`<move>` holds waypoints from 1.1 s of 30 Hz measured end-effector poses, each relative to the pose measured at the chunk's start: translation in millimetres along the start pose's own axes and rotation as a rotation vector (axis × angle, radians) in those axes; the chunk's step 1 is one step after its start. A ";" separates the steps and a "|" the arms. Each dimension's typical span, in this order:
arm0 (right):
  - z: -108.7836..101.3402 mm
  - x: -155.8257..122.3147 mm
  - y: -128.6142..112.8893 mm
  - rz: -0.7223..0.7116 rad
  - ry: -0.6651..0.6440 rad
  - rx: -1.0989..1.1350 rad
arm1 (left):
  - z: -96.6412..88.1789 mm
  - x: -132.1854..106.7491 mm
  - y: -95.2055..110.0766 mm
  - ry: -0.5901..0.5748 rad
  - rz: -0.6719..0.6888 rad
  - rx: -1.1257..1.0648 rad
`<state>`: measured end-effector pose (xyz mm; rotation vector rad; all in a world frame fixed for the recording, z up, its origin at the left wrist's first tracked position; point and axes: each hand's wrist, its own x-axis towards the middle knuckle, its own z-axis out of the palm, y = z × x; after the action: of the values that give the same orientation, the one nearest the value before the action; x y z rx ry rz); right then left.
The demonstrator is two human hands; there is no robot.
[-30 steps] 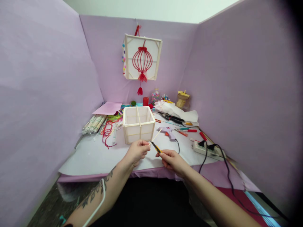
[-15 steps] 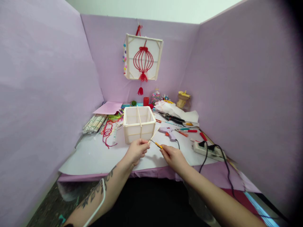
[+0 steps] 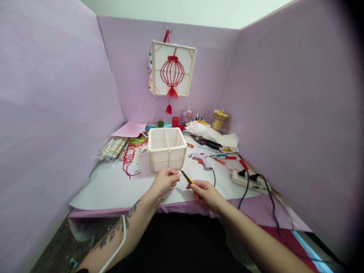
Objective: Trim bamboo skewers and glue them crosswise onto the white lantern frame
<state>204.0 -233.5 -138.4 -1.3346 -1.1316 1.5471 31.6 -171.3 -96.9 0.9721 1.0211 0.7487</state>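
My left hand (image 3: 167, 181) pinches a thin pale wooden stick (image 3: 188, 162) by its lower end, so the stick slants up to the right. In my right hand (image 3: 203, 191) is a yellow and black craft knife (image 3: 187, 177), its tip pointing up and left at the stick near my left fingers. Whether the blade touches the wood I cannot tell. Just beyond both hands stands a white box frame (image 3: 159, 156) edged with wooden sticks, open on top with a stick across it. A lilac glue gun (image 3: 201, 160) lies to its right.
A finished lantern (image 3: 172, 70) hangs above the back of the table. Left lie bundled sticks (image 3: 113, 148) and red yarn (image 3: 129, 163). Pliers (image 3: 209, 142) and a power strip (image 3: 250, 181) with black cables are on the right. Lilac walls (image 3: 284, 94) enclose the table.
The craft knife has turned to show its broader side, its handle dropping slightly toward me. My right hand has shifted a little left. The stick is tilted slightly lower.
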 end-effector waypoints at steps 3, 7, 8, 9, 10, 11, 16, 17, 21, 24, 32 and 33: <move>1.3 -1.6 -2.7 0.058 -0.033 0.073 | -1.9 1.5 -0.5 -0.006 -0.009 0.001; 1.5 -4.2 -7.5 0.097 -0.062 0.118 | -4.1 2.1 -0.5 -0.018 -0.014 -0.006; 1.5 -4.5 -8.0 0.100 -0.069 0.124 | -4.5 2.1 -0.4 -0.023 -0.015 -0.008; 1.4 -4.6 -8.3 0.102 -0.070 0.123 | -4.9 2.1 -0.4 -0.028 -0.016 -0.011; 1.3 -4.3 -8.4 0.102 -0.067 0.109 | -5.2 2.2 -0.2 -0.034 -0.017 -0.013; 1.2 -3.7 -8.3 0.097 -0.057 0.081 | -5.4 2.4 0.0 -0.039 -0.016 -0.016; -3.9 2.9 -6.1 -0.183 0.171 -0.423 | -4.3 4.6 2.2 -0.046 0.000 -0.039; -5.6 4.2 -4.8 -0.287 0.237 -0.571 | -3.7 4.8 2.8 -0.041 0.005 -0.044; -11.3 7.3 2.9 -0.536 0.375 -0.925 | -1.2 3.9 4.8 -0.023 0.014 -0.057; -12.0 7.7 7.9 -0.566 0.434 -1.066 | 0.0 3.3 5.3 -0.018 0.013 -0.062; -6.7 7.5 -2.1 -0.446 0.325 -0.865 | -0.2 3.7 2.8 0.008 0.033 -0.056; -6.1 7.2 -4.0 -0.391 0.264 -0.777 | -0.5 3.4 2.3 0.008 0.038 -0.055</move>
<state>209.0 -224.8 -136.9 -1.6061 -1.7767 0.6261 32.3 -167.3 -96.1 0.9434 0.9866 0.8089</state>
